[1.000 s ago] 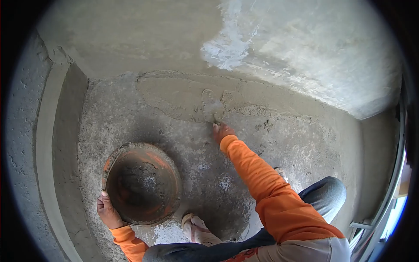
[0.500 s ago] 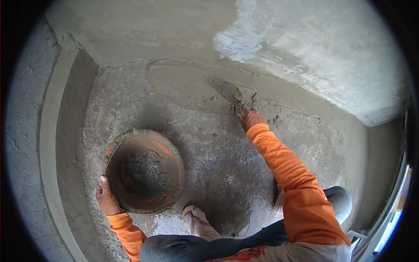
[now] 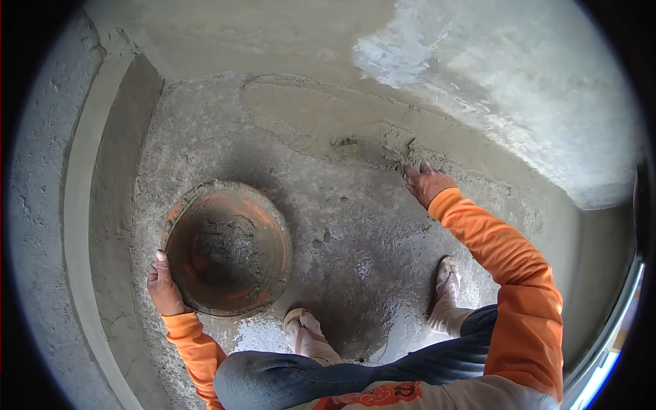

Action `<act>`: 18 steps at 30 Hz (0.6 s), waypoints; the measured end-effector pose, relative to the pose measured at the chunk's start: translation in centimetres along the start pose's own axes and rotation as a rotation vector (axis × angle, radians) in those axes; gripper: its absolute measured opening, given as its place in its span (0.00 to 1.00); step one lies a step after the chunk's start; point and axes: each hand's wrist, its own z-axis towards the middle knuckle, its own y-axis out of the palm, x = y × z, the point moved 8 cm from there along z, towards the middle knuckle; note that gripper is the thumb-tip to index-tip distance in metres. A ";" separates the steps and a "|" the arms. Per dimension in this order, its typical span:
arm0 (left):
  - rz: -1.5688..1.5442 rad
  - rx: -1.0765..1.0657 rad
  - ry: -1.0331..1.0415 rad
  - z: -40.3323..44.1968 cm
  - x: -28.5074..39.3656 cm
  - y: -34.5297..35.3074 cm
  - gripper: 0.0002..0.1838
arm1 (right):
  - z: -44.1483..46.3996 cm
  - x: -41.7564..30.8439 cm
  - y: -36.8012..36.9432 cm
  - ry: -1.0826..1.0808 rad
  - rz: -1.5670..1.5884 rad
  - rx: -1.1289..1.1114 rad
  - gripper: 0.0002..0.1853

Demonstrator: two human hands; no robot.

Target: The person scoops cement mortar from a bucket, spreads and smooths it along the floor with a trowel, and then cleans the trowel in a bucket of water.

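Grey wet mortar (image 3: 307, 116), spread in a long band across the upper middle of the frame, along the foot of the wall (image 3: 533, 89). Trowel (image 3: 372, 152) at the band's lower edge, just above frame centre; blade low against the mortar, its outline blurred and hard to part from the grey around it.

Right hand (image 3: 426, 183) right of centre, fingers curled together on the handle end — the handle itself mostly hidden by them. Blade lies beyond the fingertips, to the left and slightly higher in the frame. Rough, lumpy mortar sits just above, close to the knuckles; the left part of the band looks smoother.

Left hand (image 3: 165, 285) at lower left, pinching the near-left rim of a round basin (image 3: 276, 222), thumb up on the edge, other fingers outside. Basin upright on the concrete floor (image 3: 355, 212), to the right of that hand; orange shows through its grey coating, and more mortar lies in the bottom. Basin and trowel well apart.

Sleeves (image 3: 495, 249) orange on both arms. Feet in sandals (image 3: 309, 335) at lower centre and lower right — bare floor between them.
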 end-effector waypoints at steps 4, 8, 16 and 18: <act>-0.042 -0.020 0.028 0.6 -0.8 -0.2 0.19 | -2.7 -6.7 5.9 -0.306 -0.075 0.020 0.23; -0.043 -0.060 0.026 0.2 -0.4 0.0 0.21 | -3.3 -10.4 5.2 -0.347 0.171 -0.118 0.24; 0.089 -0.111 0.030 0.2 -0.4 0.5 0.32 | 8.6 -7.5 4.1 0.197 0.788 0.131 0.27; 0.078 -0.055 0.064 0.2 -0.4 0.3 0.23 | 7.4 -1.8 7.0 0.337 0.838 0.250 0.29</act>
